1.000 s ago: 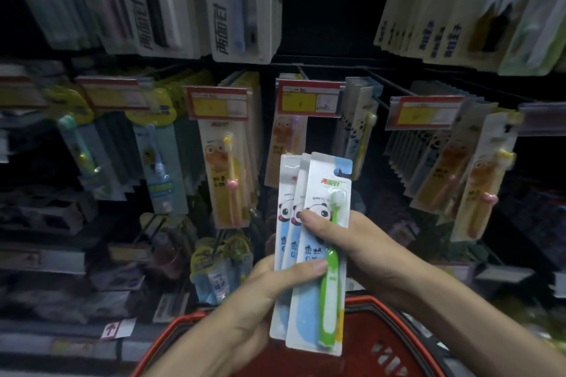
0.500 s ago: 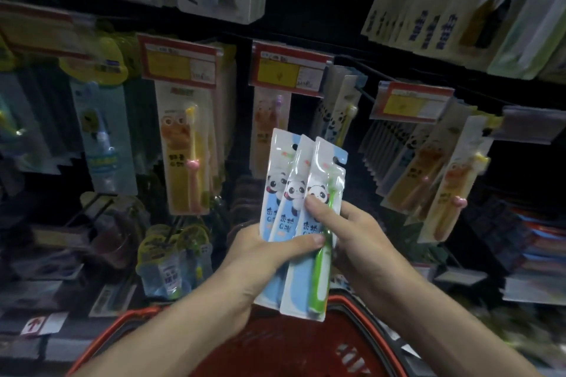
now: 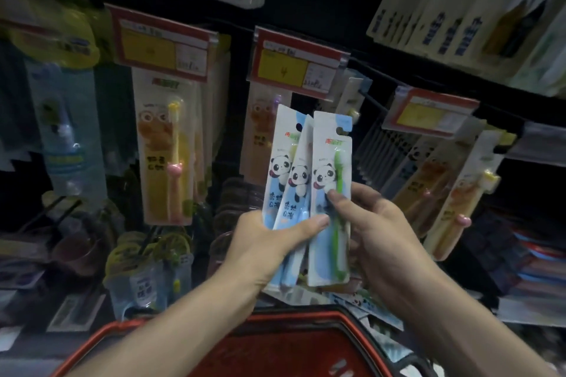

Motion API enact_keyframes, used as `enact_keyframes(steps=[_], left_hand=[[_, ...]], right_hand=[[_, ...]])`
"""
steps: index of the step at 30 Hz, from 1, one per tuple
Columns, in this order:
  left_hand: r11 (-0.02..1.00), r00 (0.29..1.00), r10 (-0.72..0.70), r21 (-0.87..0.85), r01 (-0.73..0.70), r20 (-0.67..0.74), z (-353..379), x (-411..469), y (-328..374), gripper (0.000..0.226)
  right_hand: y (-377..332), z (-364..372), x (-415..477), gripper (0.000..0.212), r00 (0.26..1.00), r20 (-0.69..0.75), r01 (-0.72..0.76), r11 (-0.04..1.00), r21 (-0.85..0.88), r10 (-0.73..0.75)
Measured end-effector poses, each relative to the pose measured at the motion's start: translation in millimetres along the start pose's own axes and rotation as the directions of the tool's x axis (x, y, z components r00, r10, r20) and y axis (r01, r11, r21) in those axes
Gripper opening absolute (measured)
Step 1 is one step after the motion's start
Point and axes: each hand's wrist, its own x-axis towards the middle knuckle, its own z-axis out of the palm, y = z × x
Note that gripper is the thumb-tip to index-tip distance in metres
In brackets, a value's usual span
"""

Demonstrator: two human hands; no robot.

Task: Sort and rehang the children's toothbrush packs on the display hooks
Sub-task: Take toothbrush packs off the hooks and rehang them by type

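Head view: the left hand [image 3: 269, 242] grasps three panda packs [image 3: 283, 168] fanned upright, thumb across their fronts, above the red basket [image 3: 306, 314] and below a price tag [image 3: 294, 64]. The right hand [image 3: 376, 223] pinches the front pack [image 3: 327, 144], which has a green brush [image 3: 338, 168], thumb on its face. Yellow packs [image 3: 165, 156] hang to the left behind.

Three panda packs [image 3: 309, 180] stood fanned in the centre of the frame, between the left hand [image 3: 269, 242] at lower left and the right hand [image 3: 376, 223] at right. A basket [image 3: 300, 315] lay below them. Behind, other packs [image 3: 165, 162] hung under price tags [image 3: 294, 67].
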Motion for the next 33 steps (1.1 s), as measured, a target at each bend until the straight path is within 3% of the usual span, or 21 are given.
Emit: enact_keyframes(steps=[6,14,20,25,33], left_hand=[[0.995,0.991,0.053,0.086,-0.042,-0.123,-5.1,7.6,1.6,0.018],[0.998,0.998,0.041,0.049,-0.038,-0.057,-1.6,6.3,1.6,0.024],[0.996,0.998,0.045,0.077,-0.041,-0.045,-3.6,5.5,0.8,0.026],[0.998,1.000,0.023,0.060,-0.023,-0.007,-3.9,5.6,5.5,0.041],[0.995,0.994,-0.101,-0.019,0.102,0.029,-4.0,9.7,8.6,0.038]], right_hand=[[-11.7,-3.8,20.5,0.019,0.995,-0.039,0.086,0.989,-0.118,-0.091],[-20.8,-3.9,46.7,0.019,0.978,-0.135,0.141,0.983,-0.116,-0.156],[-22.5,-2.8,67.7,0.021,0.970,-0.204,0.124,0.990,-0.063,-0.134],[-25.1,1.7,87.0,0.018,0.967,-0.243,0.086,0.995,0.043,-0.073],[-18.1,-2.2,97.8,0.029,0.969,-0.233,0.064,0.995,-0.076,-0.080]])
